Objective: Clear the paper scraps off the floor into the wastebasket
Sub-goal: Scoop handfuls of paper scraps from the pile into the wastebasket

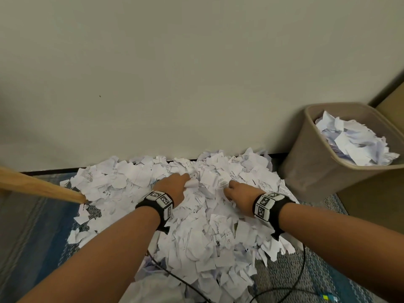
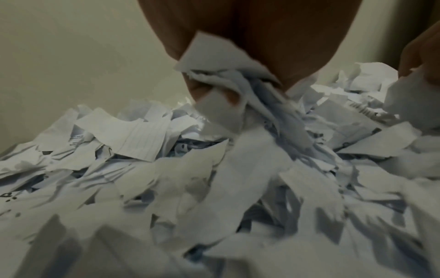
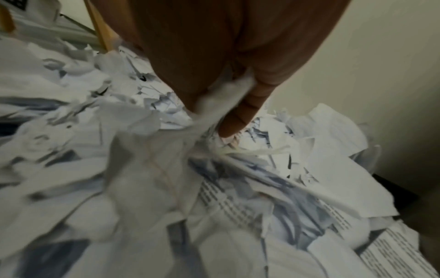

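A big heap of torn white paper scraps [image 1: 196,215] covers the carpet against the wall. Both hands are dug into its far middle. My left hand [image 1: 177,186] has its fingers curled round a bunch of scraps [image 2: 228,88]. My right hand [image 1: 236,193] also grips a wad of scraps [image 3: 221,101] between curled fingers and thumb. The tan wastebasket [image 1: 310,162] stands to the right by the wall, holding scraps [image 1: 354,143] up to near its rim.
A wooden leg [image 1: 41,186] slants in from the left over the heap's edge. A black cable [image 1: 284,287] loops over the blue-grey carpet [image 1: 32,237] at the bottom. The wall [image 1: 175,73] backs the heap.
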The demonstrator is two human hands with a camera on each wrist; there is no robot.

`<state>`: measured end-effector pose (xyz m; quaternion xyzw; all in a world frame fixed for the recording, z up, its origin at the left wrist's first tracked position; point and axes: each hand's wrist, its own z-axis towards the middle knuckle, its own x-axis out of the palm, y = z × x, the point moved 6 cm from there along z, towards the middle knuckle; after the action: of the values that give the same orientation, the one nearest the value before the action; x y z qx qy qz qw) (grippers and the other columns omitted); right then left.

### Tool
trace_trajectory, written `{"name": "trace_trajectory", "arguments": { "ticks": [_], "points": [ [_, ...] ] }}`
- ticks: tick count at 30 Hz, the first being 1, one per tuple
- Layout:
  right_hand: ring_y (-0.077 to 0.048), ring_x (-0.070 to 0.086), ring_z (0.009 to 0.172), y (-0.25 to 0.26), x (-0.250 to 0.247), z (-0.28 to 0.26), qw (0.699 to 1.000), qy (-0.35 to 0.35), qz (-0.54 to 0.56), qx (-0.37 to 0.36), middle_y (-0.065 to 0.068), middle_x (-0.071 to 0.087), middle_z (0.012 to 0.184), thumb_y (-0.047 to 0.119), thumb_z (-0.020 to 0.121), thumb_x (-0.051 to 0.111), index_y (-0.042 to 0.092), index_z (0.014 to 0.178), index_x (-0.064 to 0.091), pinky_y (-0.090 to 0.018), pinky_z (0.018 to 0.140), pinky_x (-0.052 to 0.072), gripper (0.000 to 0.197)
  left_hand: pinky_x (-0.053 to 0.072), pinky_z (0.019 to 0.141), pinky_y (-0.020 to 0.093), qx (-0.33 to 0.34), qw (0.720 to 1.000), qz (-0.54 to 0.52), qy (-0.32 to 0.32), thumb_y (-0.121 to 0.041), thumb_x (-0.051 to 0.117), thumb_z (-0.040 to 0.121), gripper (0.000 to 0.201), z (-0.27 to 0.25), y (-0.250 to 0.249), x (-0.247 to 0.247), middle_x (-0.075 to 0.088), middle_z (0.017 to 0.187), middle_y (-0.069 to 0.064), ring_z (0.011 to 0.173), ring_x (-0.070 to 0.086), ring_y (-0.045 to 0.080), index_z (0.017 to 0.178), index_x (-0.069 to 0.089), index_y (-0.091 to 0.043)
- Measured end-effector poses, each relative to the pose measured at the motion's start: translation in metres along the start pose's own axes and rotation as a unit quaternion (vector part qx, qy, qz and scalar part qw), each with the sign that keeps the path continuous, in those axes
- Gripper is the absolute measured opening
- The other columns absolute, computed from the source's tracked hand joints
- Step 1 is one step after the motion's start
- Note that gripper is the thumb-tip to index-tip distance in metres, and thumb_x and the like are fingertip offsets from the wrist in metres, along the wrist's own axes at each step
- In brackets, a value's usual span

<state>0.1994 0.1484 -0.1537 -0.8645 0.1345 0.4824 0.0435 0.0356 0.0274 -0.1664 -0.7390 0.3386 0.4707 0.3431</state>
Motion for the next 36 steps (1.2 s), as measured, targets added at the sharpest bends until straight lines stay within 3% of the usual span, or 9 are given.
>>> {"name": "trace_trajectory", "arguments": {
  "ticks": [5, 9, 14, 17, 20, 24, 27, 32, 36],
  "points": [
    [-0.023, 0.046, 0.081, -0.017, -0.018, -0.004, 0.998, -0.035, 0.038, 0.026, -0.01, 0.048, 0.117, 0.001, 0.085, 0.056, 0.012, 0.114, 0.048, -0.032, 0.066, 0.039, 0.033, 0.047, 0.066, 0.033, -0.024, 0.995, -0.039, -0.083, -0.018, 0.045, 0.093, 0.018, 0.004, -0.005, -0.026, 0.052, 0.093, 0.001, 0.077, 0.057, 0.025, 0.11, 0.047, -0.021],
    [-0.027, 0.053, 0.101, -0.035, -0.009, -0.009, 0.996, -0.037, 0.044, 0.071, -0.007, 0.044, 0.127, 0.015, 0.087, 0.06, 0.02, 0.128, 0.043, -0.036, 0.077, 0.049, 0.045, 0.041, 0.059, 0.032, -0.029, 0.991, -0.067, -0.111, -0.007, 0.042, 0.087, 0.031, 0.007, -0.015, -0.039, 0.051, 0.085, -0.001, 0.072, 0.054, 0.024, 0.115, 0.046, -0.02],
    [-0.042, 0.017, 0.139, -0.055, 0.038, -0.015, 0.983, -0.005, 0.074, 0.167, 0.004, -0.005, 0.157, 0.068, 0.077, 0.052, 0.049, 0.142, 0.011, -0.059, 0.102, 0.036, 0.08, 0.04, 0.056, 0.031, -0.035, 0.991, -0.06, -0.115, -0.006, 0.04, 0.088, 0.038, 0.006, -0.024, -0.042, 0.053, 0.079, 0.001, 0.067, 0.054, 0.023, 0.123, 0.041, -0.021],
    [-0.049, 0.01, 0.141, -0.057, 0.064, -0.015, 0.978, 0.036, 0.105, 0.175, 0.001, -0.014, 0.158, 0.072, 0.073, 0.055, 0.05, 0.144, 0.0, -0.059, 0.108, 0.03, 0.092, 0.043, 0.057, 0.032, -0.043, 0.991, -0.06, -0.112, -0.007, 0.039, 0.09, 0.035, 0.004, -0.024, -0.041, 0.058, 0.082, 0.003, 0.068, 0.056, 0.024, 0.122, 0.04, -0.021],
    [-0.042, 0.036, 0.127, -0.054, 0.067, -0.014, 0.979, 0.002, 0.106, 0.171, -0.008, 0.008, 0.153, 0.06, 0.08, 0.059, 0.042, 0.145, 0.012, -0.048, 0.1, 0.041, 0.082, 0.043, 0.058, 0.033, -0.055, 0.99, -0.059, -0.112, -0.008, 0.038, 0.091, 0.033, 0.005, -0.021, -0.04, 0.056, 0.079, 0.001, 0.066, 0.054, 0.023, 0.122, 0.039, -0.02],
    [-0.033, 0.057, 0.102, -0.053, 0.047, -0.009, 0.983, -0.044, 0.122, 0.134, -0.008, 0.033, 0.135, 0.047, 0.09, 0.052, 0.035, 0.137, 0.029, -0.04, 0.083, 0.051, 0.053, 0.038, 0.054, 0.031, -0.066, 0.989, -0.056, -0.117, -0.011, 0.037, 0.093, 0.027, 0.006, -0.014, -0.04, 0.053, 0.072, 0.0, 0.059, 0.05, 0.021, 0.119, 0.039, -0.02],
    [-0.032, 0.06, 0.096, -0.059, 0.032, -0.009, 0.982, -0.036, 0.138, 0.125, -0.006, 0.039, 0.126, 0.043, 0.089, 0.06, 0.036, 0.13, 0.03, -0.041, 0.079, 0.054, 0.051, 0.039, 0.054, 0.032, -0.066, 0.989, -0.057, -0.118, -0.011, 0.037, 0.093, 0.026, 0.005, -0.014, -0.04, 0.055, 0.073, 0.002, 0.059, 0.051, 0.023, 0.117, 0.039, -0.019],
    [-0.031, 0.059, 0.098, -0.068, 0.004, -0.014, 0.979, -0.09, 0.14, 0.115, -0.007, 0.057, 0.112, 0.062, 0.084, 0.055, 0.03, 0.128, 0.037, -0.04, 0.085, 0.051, 0.057, 0.046, 0.058, 0.034, -0.06, 0.991, -0.046, -0.113, -0.015, 0.037, 0.094, 0.023, 0.005, -0.02, -0.043, 0.056, 0.075, 0.002, 0.062, 0.054, 0.023, 0.117, 0.039, -0.019],
    [-0.03, 0.06, 0.1, -0.076, -0.009, -0.022, 0.971, -0.106, 0.171, 0.127, -0.009, 0.065, 0.11, 0.048, 0.091, 0.054, 0.025, 0.132, 0.038, -0.038, 0.082, 0.051, 0.049, 0.047, 0.057, 0.035, -0.06, 0.991, -0.042, -0.109, -0.015, 0.036, 0.095, 0.025, 0.007, -0.025, -0.05, 0.053, 0.07, 0.0, 0.058, 0.053, 0.021, 0.119, 0.038, -0.019]
  ]
}}
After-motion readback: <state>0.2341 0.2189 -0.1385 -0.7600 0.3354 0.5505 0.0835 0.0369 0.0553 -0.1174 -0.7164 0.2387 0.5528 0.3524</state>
